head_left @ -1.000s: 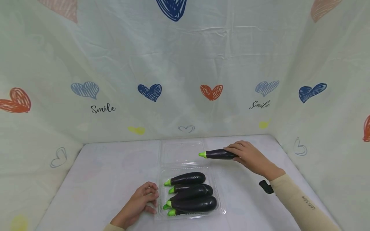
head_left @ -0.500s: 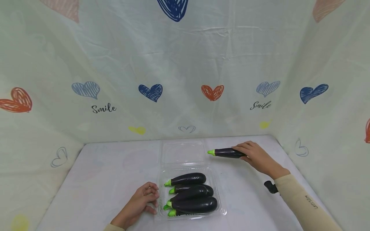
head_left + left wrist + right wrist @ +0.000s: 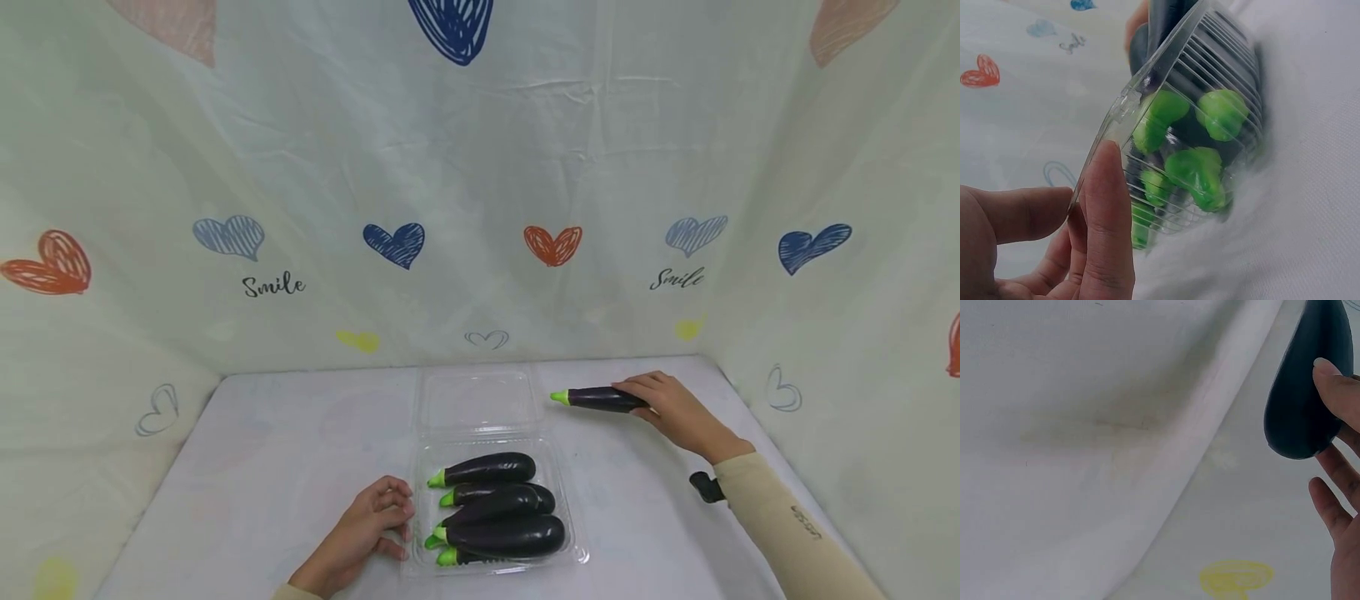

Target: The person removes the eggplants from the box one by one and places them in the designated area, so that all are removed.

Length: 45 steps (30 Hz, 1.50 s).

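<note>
My right hand (image 3: 678,417) grips a dark purple eggplant (image 3: 603,399) by its thick end, above the table at the back right, green tip pointing left. In the right wrist view, thumb and fingers lie on either side of that eggplant (image 3: 1304,394). A clear plastic clamshell box (image 3: 573,533) lies with its lid (image 3: 480,400) folded back. Several eggplants (image 3: 502,536) are piled inside, green stem ends to the left. On the box's left side, my left hand (image 3: 367,527) pinches the rim (image 3: 1100,134) between thumb and fingers.
A white cloth covers the table (image 3: 300,450). Behind and at both sides hangs a pale curtain (image 3: 465,167) printed with hearts. A black strap piece (image 3: 707,487) shows by the right wrist.
My right hand has carried its eggplant to the right, away from the lid, slowing in the last half second. My left hand and the box stay in place.
</note>
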Available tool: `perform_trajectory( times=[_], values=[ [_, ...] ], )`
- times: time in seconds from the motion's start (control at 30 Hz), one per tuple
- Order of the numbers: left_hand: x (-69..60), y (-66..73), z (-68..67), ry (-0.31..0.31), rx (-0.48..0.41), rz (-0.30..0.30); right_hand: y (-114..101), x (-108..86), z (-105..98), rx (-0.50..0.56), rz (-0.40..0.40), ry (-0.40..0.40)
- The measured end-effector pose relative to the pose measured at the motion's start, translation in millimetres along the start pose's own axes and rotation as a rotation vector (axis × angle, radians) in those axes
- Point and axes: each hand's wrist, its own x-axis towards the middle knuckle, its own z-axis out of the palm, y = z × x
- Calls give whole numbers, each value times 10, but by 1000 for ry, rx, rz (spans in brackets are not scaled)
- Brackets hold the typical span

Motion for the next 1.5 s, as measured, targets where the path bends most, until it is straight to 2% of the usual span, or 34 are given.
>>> perform_trajectory(
  times=[0.37, 0.7, 0.87, 1.07, 1.5],
  values=[
    [-25, 16, 20, 12, -1, -9, 112, -10, 175, 7, 23, -65],
    [-16, 3, 22, 7, 0, -5, 122, 29, 248, 12, 56, -123],
    [-11, -3, 18, 7, 3, -3, 134, 46, 265, 15, 52, -132],
    [-15, 16, 25, 8, 3, 2, 192, 53, 335, -1, 19, -102],
    [-23, 33, 36, 1, 3, 5, 116, 79, 281, 30, 54, -152]
  ],
)
